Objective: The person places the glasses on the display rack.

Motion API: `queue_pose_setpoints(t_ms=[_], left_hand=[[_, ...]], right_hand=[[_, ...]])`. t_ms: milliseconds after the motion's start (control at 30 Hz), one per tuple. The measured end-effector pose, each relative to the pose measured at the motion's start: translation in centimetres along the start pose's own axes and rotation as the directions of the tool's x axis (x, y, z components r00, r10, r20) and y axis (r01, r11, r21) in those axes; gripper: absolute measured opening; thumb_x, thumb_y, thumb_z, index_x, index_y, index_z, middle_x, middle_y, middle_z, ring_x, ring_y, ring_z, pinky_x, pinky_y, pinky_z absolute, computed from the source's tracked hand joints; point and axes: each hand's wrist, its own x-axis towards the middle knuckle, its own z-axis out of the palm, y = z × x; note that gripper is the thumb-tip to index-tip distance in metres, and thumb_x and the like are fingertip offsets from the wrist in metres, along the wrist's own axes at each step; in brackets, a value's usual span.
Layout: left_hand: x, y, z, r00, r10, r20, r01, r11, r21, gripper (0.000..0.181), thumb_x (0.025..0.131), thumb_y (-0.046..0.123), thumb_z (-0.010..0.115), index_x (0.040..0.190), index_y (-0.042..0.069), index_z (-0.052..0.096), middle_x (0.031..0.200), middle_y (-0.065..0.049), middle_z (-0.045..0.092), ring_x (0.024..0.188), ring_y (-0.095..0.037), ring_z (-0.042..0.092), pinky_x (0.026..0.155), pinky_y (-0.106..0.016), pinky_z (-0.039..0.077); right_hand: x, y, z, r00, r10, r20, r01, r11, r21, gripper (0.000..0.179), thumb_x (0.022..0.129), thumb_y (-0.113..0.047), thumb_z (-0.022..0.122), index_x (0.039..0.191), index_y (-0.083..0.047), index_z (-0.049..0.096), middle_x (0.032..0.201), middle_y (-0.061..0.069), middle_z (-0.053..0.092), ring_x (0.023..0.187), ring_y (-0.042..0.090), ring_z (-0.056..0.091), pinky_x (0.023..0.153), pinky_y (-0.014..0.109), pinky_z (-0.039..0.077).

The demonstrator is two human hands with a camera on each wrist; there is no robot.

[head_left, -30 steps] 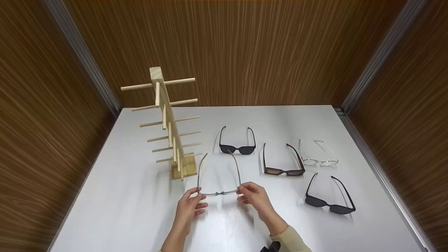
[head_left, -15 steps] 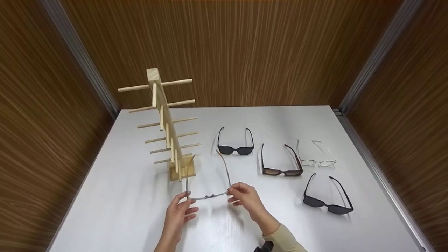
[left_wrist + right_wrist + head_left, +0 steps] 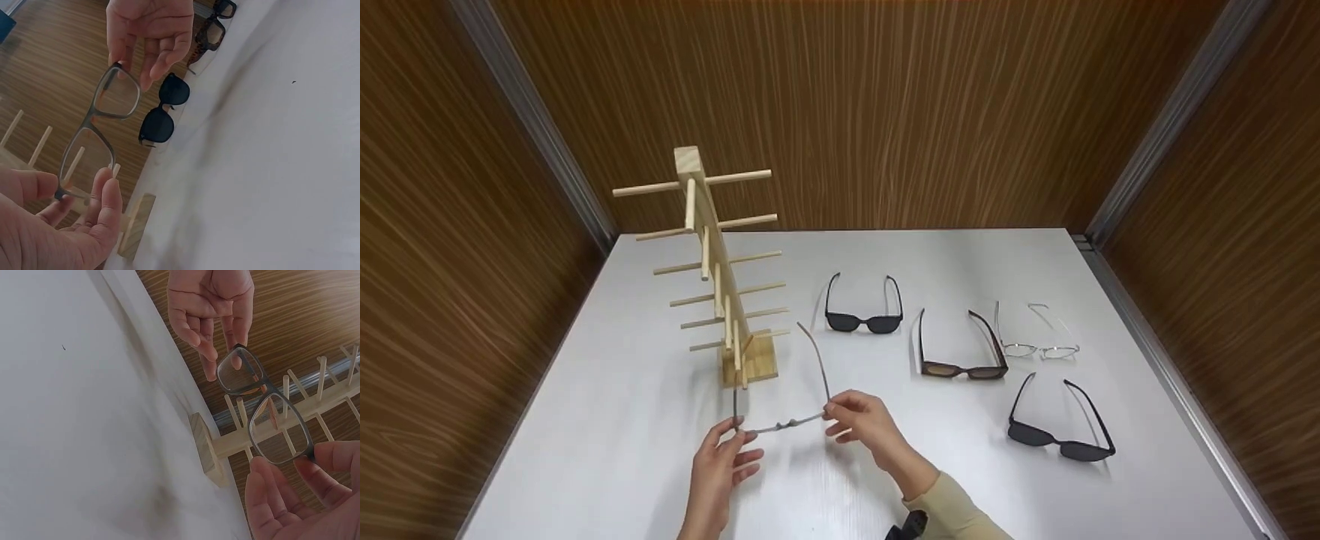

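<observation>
Both hands hold one pair of grey-framed clear eyeglasses (image 3: 786, 425) by its two outer front corners, temples unfolded and pointing away from the person. The left hand (image 3: 718, 465) pinches the left corner between thumb and fingers; the right hand (image 3: 864, 429) pinches the right corner. In the left wrist view the eyeglasses (image 3: 90, 121) show dark outer corners and clear lenses. Just beyond the left temple stands a wooden peg rack (image 3: 712, 240), its square base (image 3: 761, 358) on the white table. The left temple overlaps the lowest pegs in the head view.
Black sunglasses (image 3: 862, 322) lie behind the held pair. To the right lie brown-lensed sunglasses (image 3: 964, 370), thin metal-framed eyeglasses (image 3: 1041, 350) and another pair of black sunglasses (image 3: 1059, 442). Wood-grain panels (image 3: 885, 112) enclose the white table (image 3: 960, 262).
Both hands have carried the eyeglasses leftward and slightly toward the person, bringing the left temple in front of the rack's base. The other glasses have stayed where they lay.
</observation>
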Motion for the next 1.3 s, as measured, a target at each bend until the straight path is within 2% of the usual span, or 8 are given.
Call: queue_pose_setpoints(t_ms=[267, 500, 833, 1067, 1300], left_hand=[[0.0, 0.2, -0.9, 0.999, 0.000, -0.045, 0.000, 1.000, -0.003, 0.039, 0.096, 0.023, 0.052, 0.131, 0.007, 0.043, 0.108, -0.017, 0.062, 0.083, -0.024, 0.066, 0.071, -0.036, 0.054], [0.3, 0.7, -1.5, 0.998, 0.021, -0.052, -0.022, 0.999, -0.024, 0.039, 0.097, 0.022, 0.051, 0.131, 0.007, 0.042, 0.105, -0.013, 0.063, 0.082, -0.023, 0.066, 0.072, -0.036, 0.054], [1.4, 1.6, -2.4, 0.997, 0.031, -0.068, -0.031, 0.999, 0.009, 0.040, 0.098, 0.024, 0.049, 0.134, 0.008, 0.041, 0.108, -0.015, 0.061, 0.083, -0.023, 0.066, 0.072, -0.034, 0.054], [2.4, 2.6, -2.8, 0.996, 0.063, -0.055, -0.063, 0.998, 0.000, 0.039, 0.098, 0.023, 0.048, 0.134, 0.008, 0.041, 0.105, -0.013, 0.061, 0.085, -0.026, 0.066, 0.072, -0.034, 0.054], [3.3, 3.1, -3.2, 0.996, 0.061, -0.065, -0.060, 0.998, 0.005, 0.038, 0.099, 0.023, 0.045, 0.135, 0.009, 0.041, 0.100, -0.011, 0.062, 0.083, -0.025, 0.066, 0.071, -0.035, 0.054]], right_hand=[[1.2, -0.1, 1.2, 0.999, 0.015, 0.031, -0.016, 1.000, 0.019, 0.024, 0.089, -0.019, 0.063, 0.099, 0.003, 0.063, 0.091, 0.013, 0.066, 0.077, 0.030, 0.067, 0.070, 0.043, 0.054], [2.4, -0.1, 2.1, 1.000, 0.019, 0.025, -0.020, 0.999, 0.049, 0.022, 0.088, -0.018, 0.064, 0.097, 0.002, 0.064, 0.088, 0.012, 0.067, 0.074, 0.027, 0.067, 0.067, 0.039, 0.054], [3.6, -0.3, 3.5, 1.000, 0.022, 0.003, -0.022, 0.998, 0.058, 0.023, 0.088, -0.019, 0.064, 0.098, 0.003, 0.064, 0.090, 0.014, 0.068, 0.072, 0.026, 0.067, 0.065, 0.038, 0.054], [5.1, -0.7, 4.0, 1.000, 0.021, -0.015, -0.020, 0.998, 0.063, 0.020, 0.088, -0.018, 0.064, 0.096, 0.000, 0.065, 0.086, 0.010, 0.068, 0.069, 0.023, 0.067, 0.062, 0.034, 0.054], [6.1, -0.8, 5.0, 0.999, 0.011, -0.035, -0.010, 0.999, 0.043, 0.017, 0.089, -0.015, 0.062, 0.094, 0.000, 0.065, 0.084, 0.011, 0.068, 0.064, 0.020, 0.066, 0.061, 0.034, 0.054]])
